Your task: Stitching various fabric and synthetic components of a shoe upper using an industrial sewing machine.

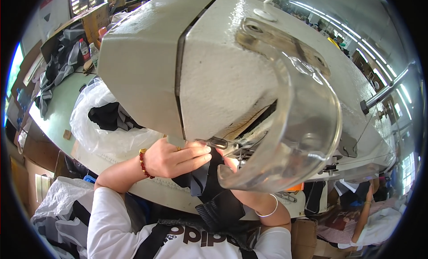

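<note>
A large off-white sewing machine head (pixel 223 67) fills the upper middle, with a clear plastic guard (pixel 307 121) curving down on its right side. My left hand (pixel 171 159) is closed, its fingers pressed together beside a small metal part (pixel 217 143) under the machine head. What the fingertips pinch, if anything, is hidden. My right hand (pixel 229 162) reaches in behind the guard's lower edge, near the needle area; only part of it shows and its fingers are mostly covered. A black and grey fabric piece (pixel 199 181) hangs between my hands, with a ribbed black end (pixel 220 210) near my chest.
On the left, a clear plastic bag (pixel 87 125) holds dark cloth on the machine table (pixel 145 185). Farther back lie grey and black garments (pixel 62 58) and bottles (pixel 84 49). At the right, another person's arm (pixel 363 214) handles cloth. A metal rod (pixel 388 89) juts out at upper right.
</note>
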Tool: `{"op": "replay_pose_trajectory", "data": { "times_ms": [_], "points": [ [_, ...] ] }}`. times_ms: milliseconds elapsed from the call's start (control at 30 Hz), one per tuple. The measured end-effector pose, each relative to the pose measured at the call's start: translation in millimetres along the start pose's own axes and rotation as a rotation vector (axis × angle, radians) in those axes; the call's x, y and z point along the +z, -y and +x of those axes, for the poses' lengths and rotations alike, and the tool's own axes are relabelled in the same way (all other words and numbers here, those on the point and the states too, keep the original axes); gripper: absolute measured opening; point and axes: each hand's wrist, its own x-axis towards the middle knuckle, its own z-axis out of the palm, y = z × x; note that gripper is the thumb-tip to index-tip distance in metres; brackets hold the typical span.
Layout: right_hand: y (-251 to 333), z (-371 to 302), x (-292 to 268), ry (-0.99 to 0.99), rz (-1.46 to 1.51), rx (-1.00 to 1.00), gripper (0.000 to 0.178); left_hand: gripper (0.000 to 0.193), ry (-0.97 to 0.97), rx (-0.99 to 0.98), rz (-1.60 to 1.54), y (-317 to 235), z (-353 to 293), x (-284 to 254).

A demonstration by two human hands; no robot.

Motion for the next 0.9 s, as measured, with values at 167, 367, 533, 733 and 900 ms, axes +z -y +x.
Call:
{"op": "replay_pose_trajectory", "data": {
  "times_ms": [167, 367, 533, 733, 900],
  "points": [
    [-13.5, -7.5, 9.0, 0.401, -0.302, 0.003, 0.056, 0.024, 0.024, -0.026, 0.001, -2.7, 4.0, -6.5],
    [-5.4, -4.8, -0.8, 0.35, -0.288, -0.001, 0.057, 0.024, 0.018, -0.085, -0.123, -3.8, 5.9, -5.3],
    [7.2, 5.9, -11.0, 0.206, -0.142, -0.025, 0.052, 0.025, 0.032, -0.131, -0.256, -1.7, 3.7, -7.4],
    [23.9, 12.0, -18.7, 0.095, -0.21, -0.016, 0.044, 0.027, 0.003, -0.155, -0.361, 5.3, 2.0, -1.0],
    [26.2, 18.8, -16.9, 0.011, -0.298, -0.041, 0.041, 0.028, -0.034, -0.067, -0.199, 7.2, -0.5, 2.0]
  ]
}}
